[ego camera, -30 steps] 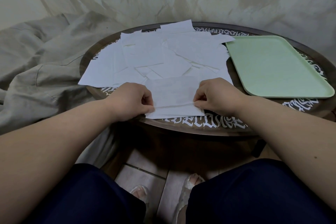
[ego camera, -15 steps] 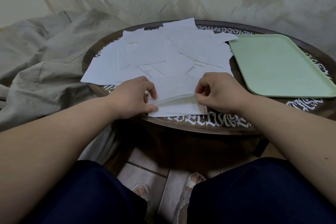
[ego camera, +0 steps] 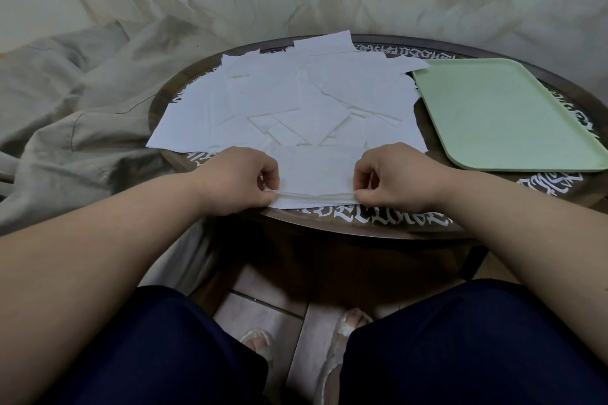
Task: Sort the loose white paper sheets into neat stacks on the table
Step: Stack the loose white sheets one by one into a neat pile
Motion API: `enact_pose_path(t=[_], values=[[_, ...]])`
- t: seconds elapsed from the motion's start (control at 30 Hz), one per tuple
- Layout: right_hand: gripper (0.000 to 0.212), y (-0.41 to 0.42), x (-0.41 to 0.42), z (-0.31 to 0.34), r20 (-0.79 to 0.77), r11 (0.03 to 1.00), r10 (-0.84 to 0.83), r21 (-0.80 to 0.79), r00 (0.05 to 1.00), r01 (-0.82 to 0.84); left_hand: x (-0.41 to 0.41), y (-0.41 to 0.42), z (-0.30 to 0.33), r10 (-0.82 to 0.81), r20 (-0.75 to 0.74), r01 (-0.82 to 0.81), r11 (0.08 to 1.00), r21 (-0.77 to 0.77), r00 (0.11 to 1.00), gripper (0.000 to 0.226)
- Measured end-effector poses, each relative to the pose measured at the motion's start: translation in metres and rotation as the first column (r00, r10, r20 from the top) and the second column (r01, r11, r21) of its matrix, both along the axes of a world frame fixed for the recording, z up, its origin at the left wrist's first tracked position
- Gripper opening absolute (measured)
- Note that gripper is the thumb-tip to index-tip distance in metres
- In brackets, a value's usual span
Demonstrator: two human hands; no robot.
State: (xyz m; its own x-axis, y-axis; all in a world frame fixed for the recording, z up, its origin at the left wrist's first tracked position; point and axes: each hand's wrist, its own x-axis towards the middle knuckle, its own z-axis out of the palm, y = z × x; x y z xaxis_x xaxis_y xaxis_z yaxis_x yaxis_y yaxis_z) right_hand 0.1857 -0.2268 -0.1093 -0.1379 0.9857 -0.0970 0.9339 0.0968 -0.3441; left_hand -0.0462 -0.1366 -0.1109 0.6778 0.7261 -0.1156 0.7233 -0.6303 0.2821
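Note:
Several loose white paper sheets (ego camera: 296, 99) lie overlapping across the middle and left of the round dark table (ego camera: 378, 223). At the near edge lies a small stack of white sheets (ego camera: 314, 174). My left hand (ego camera: 240, 179) pinches the stack's near left corner. My right hand (ego camera: 391, 177) pinches its near right corner. The near edges of the pinched sheets are lifted slightly off the bottom sheet, which lies flat on the table.
A pale green tray (ego camera: 503, 115) sits on the table's right side, holding nothing. Crumpled beige cloth (ego camera: 75, 115) lies left of the table and hangs behind it. My knees and feet are below the near rim.
Both hands have shifted slightly and the lifted near edge of the stack has come lower and flatter than half a second ago. The camera view has tilted a little.

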Motion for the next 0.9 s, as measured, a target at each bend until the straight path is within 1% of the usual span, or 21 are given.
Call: enact_pose_path(t=[0.1,0.2,0.3,0.47,0.57,0.67,0.8,0.9], values=[[0.009,0.002,0.001,-0.003,0.007,0.999,0.021,-0.028,1.000,-0.021,0.001,0.001,0.001,0.023,0.013,-0.023,1.000,-0.004,1.000,0.004],[0.007,0.007,0.006,-0.008,0.043,0.997,-0.036,0.069,0.998,0.033,0.005,0.002,0.000,0.036,0.037,-0.038,0.998,0.042,0.999,0.001],[0.010,0.009,0.012,-0.010,0.008,0.991,-0.081,0.111,0.997,0.080,0.007,0.003,-0.001,0.032,0.043,-0.034,0.998,0.048,0.999,0.000],[0.010,0.009,0.011,-0.010,-0.044,0.989,-0.070,0.127,0.997,0.075,0.003,0.004,-0.001,0.082,0.100,-0.083,0.996,0.010,0.992,0.005],[0.008,0.009,0.010,-0.009,-0.054,0.990,-0.070,0.120,0.996,0.077,0.002,0.003,-0.001,0.093,0.125,-0.092,0.996,-0.009,0.988,0.006],[0.007,0.007,0.010,-0.008,-0.048,0.995,-0.046,0.092,0.998,0.050,0.001,0.003,-0.002,0.090,0.119,-0.088,0.996,-0.022,0.989,0.007],[0.008,0.007,0.010,-0.008,0.000,0.998,-0.023,0.059,1.000,0.023,0.001,0.004,-0.003,0.083,0.129,-0.080,0.996,-0.023,0.988,0.008],[0.007,0.008,0.010,-0.009,0.016,0.997,-0.028,0.067,0.999,0.027,0.002,0.004,-0.003,0.045,0.148,-0.046,0.999,0.003,0.988,0.016]])
